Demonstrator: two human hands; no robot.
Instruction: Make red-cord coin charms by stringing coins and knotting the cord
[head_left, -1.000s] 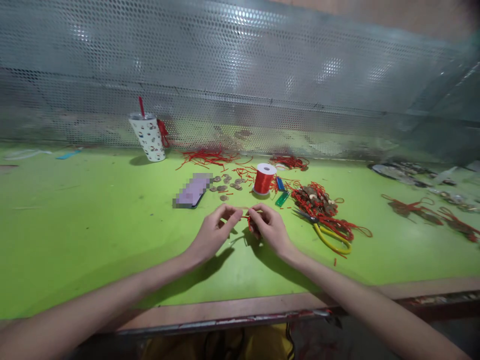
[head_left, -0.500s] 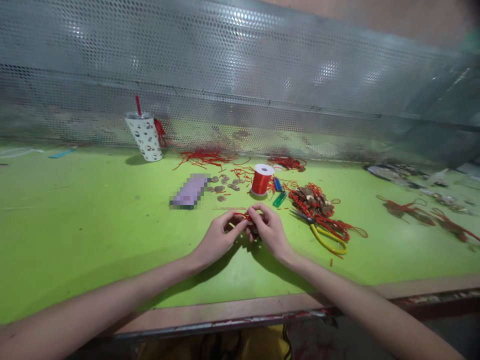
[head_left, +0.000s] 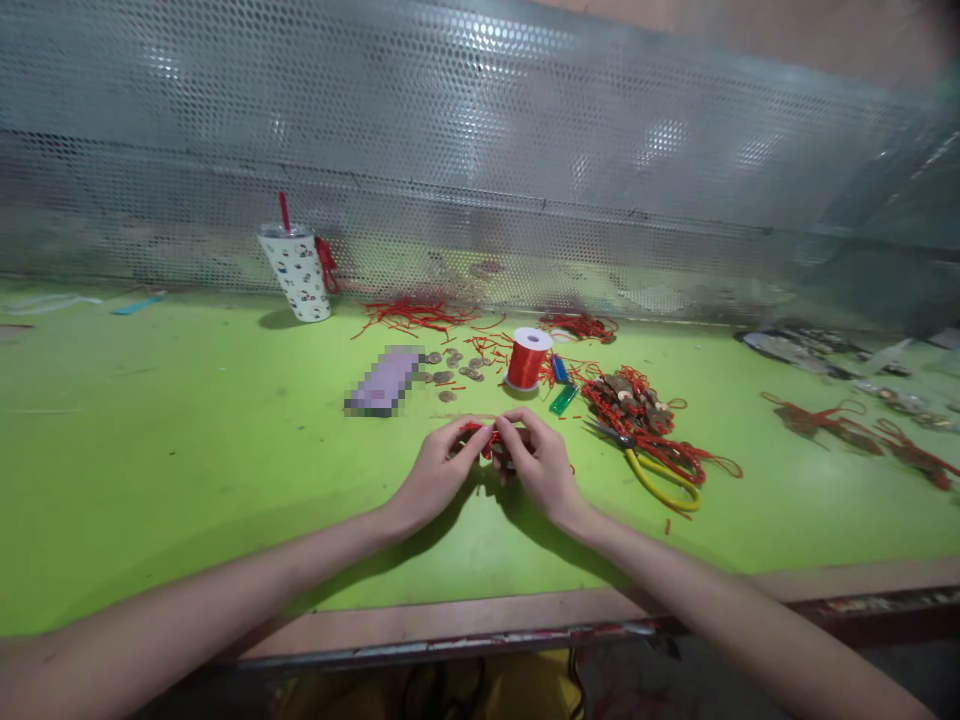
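Observation:
My left hand (head_left: 444, 463) pinches a red cord (head_left: 487, 447) between thumb and forefinger. My right hand (head_left: 541, 462) meets it at the fingertips, closed on the same cord. Dark coins (head_left: 501, 463) hang on the cord under the right fingers, mostly hidden by them. Just beyond the hands stands a spool of red thread (head_left: 528, 362). Yellow-handled scissors (head_left: 660, 480) lie right of my right hand, against a heap of coins strung on red cord (head_left: 628, 400).
Loose coins (head_left: 444, 377) lie near a blurred purple rectangular item (head_left: 386, 382). Green (head_left: 563, 399) and blue (head_left: 559, 369) lighters sit beside the spool. A patterned cup (head_left: 300, 275) with a straw stands back left, before a perforated metal screen (head_left: 450, 150). Red cord scraps (head_left: 412, 316) lie along it.
My hands stay together on the cord, with the fingertips slightly shifted and closer together. A small red loop now shows right of my right hand. The whole view has shifted slightly.

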